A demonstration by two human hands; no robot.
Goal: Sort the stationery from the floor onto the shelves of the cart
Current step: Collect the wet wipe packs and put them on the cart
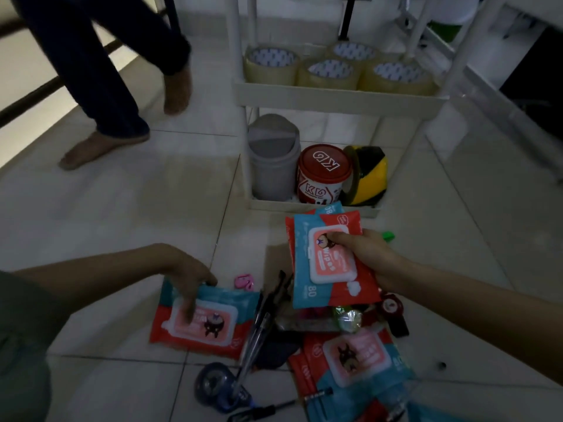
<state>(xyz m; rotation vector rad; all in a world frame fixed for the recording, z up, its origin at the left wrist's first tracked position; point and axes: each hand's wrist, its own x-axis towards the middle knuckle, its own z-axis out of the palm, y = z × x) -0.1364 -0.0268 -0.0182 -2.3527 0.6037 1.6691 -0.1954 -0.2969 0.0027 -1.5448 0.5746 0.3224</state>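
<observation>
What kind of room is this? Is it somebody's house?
Probably a room in a home or small office, though I can't be sure. The floor is pale tile, a white rolling cart holds rolls of packing tape, and a barefoot person walks past.

Red-and-blue wipes packs [330, 263], yellow-black striped tape roll [370, 178], grey bin [271, 159].
</observation>
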